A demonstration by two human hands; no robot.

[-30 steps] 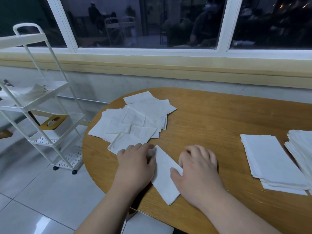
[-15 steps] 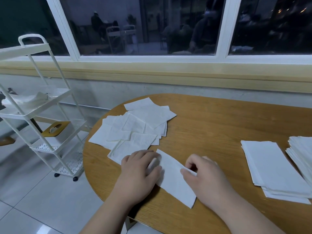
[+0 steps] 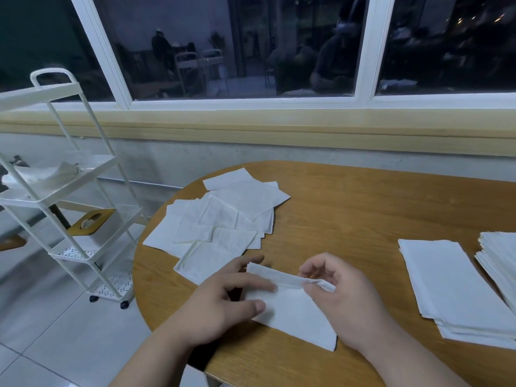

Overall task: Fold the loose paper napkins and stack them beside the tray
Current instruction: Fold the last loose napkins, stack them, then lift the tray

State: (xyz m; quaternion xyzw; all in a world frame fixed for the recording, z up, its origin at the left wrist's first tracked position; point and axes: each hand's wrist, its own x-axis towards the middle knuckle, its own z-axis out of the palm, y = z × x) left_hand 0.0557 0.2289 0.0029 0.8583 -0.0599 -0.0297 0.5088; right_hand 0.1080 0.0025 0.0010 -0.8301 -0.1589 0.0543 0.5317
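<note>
**Head view.** One paper napkin lies at the near edge of the wooden worktop, between both hands.

- **Left hand:** the grip is not closed. Index finger and thumb lie flat on the napkin's left end, pinning it.
- **Right hand:** the grip is closed on the napkin's far long edge, pinched between thumb and fingertips and lifted off the sheet.
- **Other napkins:** loose napkins lie heaped just beyond the left hand. A folded stack sits well to the right, with a second pile at the frame edge.
- **Tray:** none in view.

**Assessment:** fold in progress. Bring the pinched edge squarely onto the near edge and match the corners before creasing, with the left hand pinning firmly. Thin paper is likely to skew or tear if dragged.
</note>
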